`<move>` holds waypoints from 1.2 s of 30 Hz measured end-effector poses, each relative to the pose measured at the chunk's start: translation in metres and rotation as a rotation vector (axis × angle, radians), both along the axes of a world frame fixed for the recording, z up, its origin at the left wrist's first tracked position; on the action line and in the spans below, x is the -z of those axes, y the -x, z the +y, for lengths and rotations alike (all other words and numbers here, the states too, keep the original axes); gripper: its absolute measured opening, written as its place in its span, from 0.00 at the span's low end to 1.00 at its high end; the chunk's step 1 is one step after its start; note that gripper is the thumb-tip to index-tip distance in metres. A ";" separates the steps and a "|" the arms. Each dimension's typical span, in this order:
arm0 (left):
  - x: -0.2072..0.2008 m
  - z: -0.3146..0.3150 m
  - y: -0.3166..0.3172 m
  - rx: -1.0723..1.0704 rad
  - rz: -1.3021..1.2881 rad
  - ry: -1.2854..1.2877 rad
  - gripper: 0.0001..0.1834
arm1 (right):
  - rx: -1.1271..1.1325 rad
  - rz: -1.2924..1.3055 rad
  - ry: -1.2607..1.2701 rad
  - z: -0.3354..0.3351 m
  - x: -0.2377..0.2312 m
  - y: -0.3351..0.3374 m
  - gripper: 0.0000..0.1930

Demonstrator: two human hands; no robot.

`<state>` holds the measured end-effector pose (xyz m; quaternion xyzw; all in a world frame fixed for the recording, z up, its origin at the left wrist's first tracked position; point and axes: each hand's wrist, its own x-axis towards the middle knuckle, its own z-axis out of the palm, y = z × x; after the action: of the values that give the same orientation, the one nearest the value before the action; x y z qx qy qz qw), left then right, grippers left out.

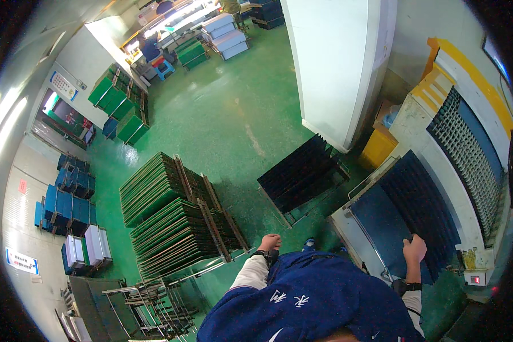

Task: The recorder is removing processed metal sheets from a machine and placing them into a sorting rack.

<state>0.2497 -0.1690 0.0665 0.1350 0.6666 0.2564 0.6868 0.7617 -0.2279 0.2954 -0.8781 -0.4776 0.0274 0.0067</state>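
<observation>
My right hand [415,248] is closed at the edge of a dark blue panel [382,222], its fingers curled and partly hidden. That panel leans in a rack beside a row of thin dark panels [419,199] standing close together. My left hand [271,242] hangs in front of my body, fingers curled in, with nothing visible in it. Nearest to it is a floor rack of upright green-faced boards [159,194] in two stacked rows. Both wrists have dark bands.
Another low rack of black panels [302,174] stands ahead. To the right is a machine with a slotted conveyor bed [464,154] and a yellow bin [377,149]. A white pillar [333,68] rises beyond. Bare metal racks [148,305] stand at lower left; a seated person [149,48] is far off.
</observation>
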 end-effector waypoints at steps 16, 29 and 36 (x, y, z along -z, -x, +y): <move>0.009 -0.008 0.003 0.048 0.073 -0.056 0.12 | -0.013 0.004 0.014 -0.003 0.006 -0.003 0.19; 0.011 -0.009 0.005 0.036 0.050 -0.040 0.13 | 0.051 0.056 0.068 0.001 -0.015 0.013 0.19; 0.016 -0.009 0.009 0.073 0.059 -0.031 0.15 | 0.057 0.068 0.056 -0.001 -0.010 0.010 0.20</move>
<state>0.2408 -0.1776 0.0502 0.1775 0.6772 0.2373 0.6735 0.7514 -0.2291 0.3056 -0.8898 -0.4508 0.0704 -0.0008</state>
